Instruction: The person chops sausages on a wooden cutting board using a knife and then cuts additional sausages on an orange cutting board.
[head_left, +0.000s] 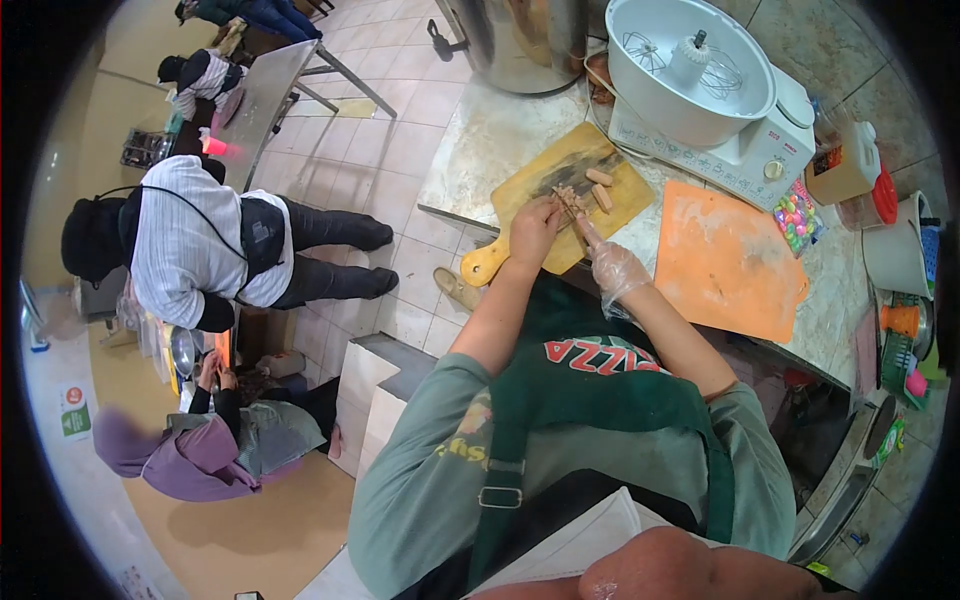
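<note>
On a yellow wooden cutting board (635,190) lie small chopped sausage pieces (567,200) and a few short sausage lengths (602,196). My left hand (535,228) is bare and closed, right beside the chopped pieces at the board's left side. Whatever its fingers grip is hidden from above. My right hand (618,270), in a clear plastic glove, is closed at the board's near edge. From its fingers a pinkish sausage (588,232) points toward the chopped pieces.
An orange cutting mat (725,260) lies right of the board. Behind stand a white mixer (710,140) and a large metal pot (525,45). A candy bag (798,218) and a jug (845,165) are farther right. Several people work at left, including one in a striped shirt (190,240).
</note>
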